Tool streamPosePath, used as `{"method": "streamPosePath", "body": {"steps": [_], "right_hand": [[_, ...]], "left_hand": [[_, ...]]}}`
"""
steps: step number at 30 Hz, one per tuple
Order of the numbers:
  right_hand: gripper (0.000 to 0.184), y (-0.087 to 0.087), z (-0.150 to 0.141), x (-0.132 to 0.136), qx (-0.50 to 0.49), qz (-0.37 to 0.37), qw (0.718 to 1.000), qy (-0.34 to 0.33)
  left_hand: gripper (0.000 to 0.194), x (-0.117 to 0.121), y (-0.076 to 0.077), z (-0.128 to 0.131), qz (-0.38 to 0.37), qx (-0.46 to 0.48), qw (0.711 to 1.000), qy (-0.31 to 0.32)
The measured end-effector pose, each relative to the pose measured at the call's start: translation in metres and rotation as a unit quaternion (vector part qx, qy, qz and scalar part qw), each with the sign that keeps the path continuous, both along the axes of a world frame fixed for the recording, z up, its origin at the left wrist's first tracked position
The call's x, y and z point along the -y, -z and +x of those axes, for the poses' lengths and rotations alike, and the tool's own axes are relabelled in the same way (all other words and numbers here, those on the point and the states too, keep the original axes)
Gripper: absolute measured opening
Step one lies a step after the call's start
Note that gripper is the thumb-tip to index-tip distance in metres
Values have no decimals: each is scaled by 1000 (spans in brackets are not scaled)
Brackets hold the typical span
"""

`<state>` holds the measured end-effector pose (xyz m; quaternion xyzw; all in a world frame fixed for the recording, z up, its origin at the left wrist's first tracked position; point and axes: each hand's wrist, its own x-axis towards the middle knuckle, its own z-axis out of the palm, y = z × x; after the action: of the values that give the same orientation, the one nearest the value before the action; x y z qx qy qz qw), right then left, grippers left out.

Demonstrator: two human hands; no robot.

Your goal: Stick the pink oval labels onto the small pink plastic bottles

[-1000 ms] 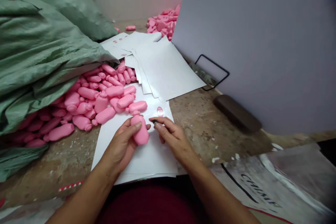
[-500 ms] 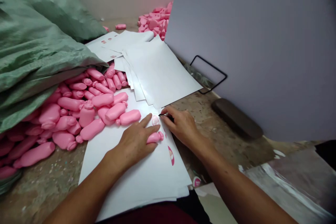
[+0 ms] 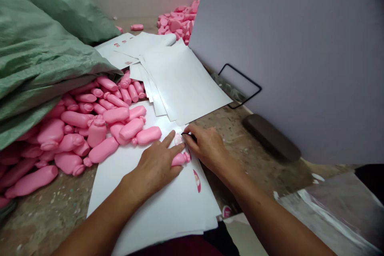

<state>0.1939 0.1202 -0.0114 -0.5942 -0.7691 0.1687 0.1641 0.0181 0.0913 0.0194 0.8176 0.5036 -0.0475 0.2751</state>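
Where hands (image 3: 154, 164) (image 3: 208, 148) meet, pink bottle (image 3: 180, 159), under left fingers (image 3: 175, 149)

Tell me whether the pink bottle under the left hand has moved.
Yes, the pink bottle moved right: it was down-left of the pink oval mark on the paper, now directly below it.

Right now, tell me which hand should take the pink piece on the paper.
Left, probably: the left hand rests against the pink piece, while the right hand pinches a dark tool beside an oval mark.
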Motion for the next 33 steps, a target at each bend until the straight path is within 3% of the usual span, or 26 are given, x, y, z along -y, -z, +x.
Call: {"method": "streamPosePath", "body": {"steps": [7,10,14,18,22,27,30,33], "right_hand": [[15,1,1,-4,-34,-31,999,9],[14,2,6,-5,-52,-46,997,15],[15,0,6,-3,-17,-19,1000,18],[13,0,0,-5,-11,-13,1000,-4],[9,3,-5,-9,-34,-17,999,-1],[22,4,-3,-6,-123,-46,991,40],[32,-5,1,4,-250,-85,963,54],[34,-17,2,17,-423,-145,892,70]], "left_hand": [[50,1,3,-1,3,26,1000,-5],[40,0,1,-7,-22,102,992,-69],[41,-3,-4,-16,-109,259,928,-245],[54,-4,-3,-20,-190,301,866,-351],[57,-2,3,-22,-199,341,850,-350],[55,0,5,-23,-195,345,848,-353],[52,0,5,-22,-195,359,841,-354],[51,5,5,-21,-180,397,819,-374]]}}
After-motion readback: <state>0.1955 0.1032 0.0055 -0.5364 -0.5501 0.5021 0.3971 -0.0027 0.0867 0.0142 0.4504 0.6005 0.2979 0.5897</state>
